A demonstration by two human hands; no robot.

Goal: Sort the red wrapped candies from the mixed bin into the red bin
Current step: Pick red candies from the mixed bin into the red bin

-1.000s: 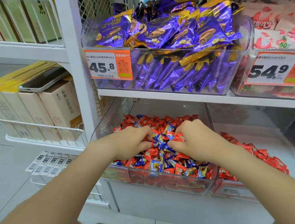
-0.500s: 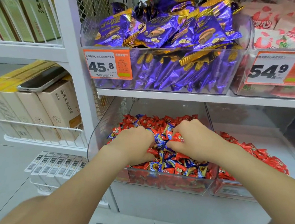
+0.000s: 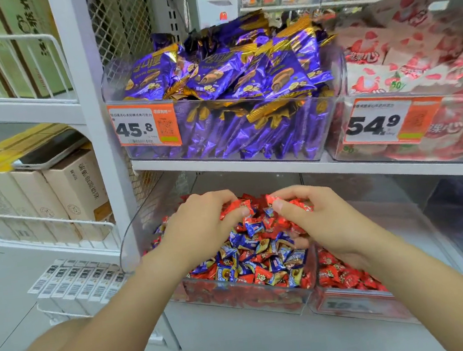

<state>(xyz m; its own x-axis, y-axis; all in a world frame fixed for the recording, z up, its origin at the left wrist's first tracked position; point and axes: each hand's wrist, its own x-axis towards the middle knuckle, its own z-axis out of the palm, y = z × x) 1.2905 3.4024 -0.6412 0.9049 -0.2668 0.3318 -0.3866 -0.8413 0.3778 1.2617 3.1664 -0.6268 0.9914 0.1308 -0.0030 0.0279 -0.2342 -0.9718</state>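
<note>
Store shelves [image 3: 253, 169] ahead: your left hand [image 3: 199, 231] and right hand [image 3: 320, 222] each clutch red candies [image 3: 233, 207], mixed bin [image 3: 239, 298] just beneath.

Shelves are being lit brightly & evenly from overhead; only soft shade is being cast under the upper shelf. Glare is being thrown off the purple foil packets [image 3: 221, 74]. Centre is being kept sharp: the 45.8 price tag [image 3: 143, 128] & red candies [image 3: 261, 277] are being shown crisply. Right side is being smeared by motion blur, esp. the pink packets [image 3: 412, 45] & 54.9 price tag [image 3: 390, 121]. The white post [image 3: 90, 105] is being tilted by wide-angle distortion; forearms [image 3: 98, 337] at the bottom are being rendered soft.
</note>
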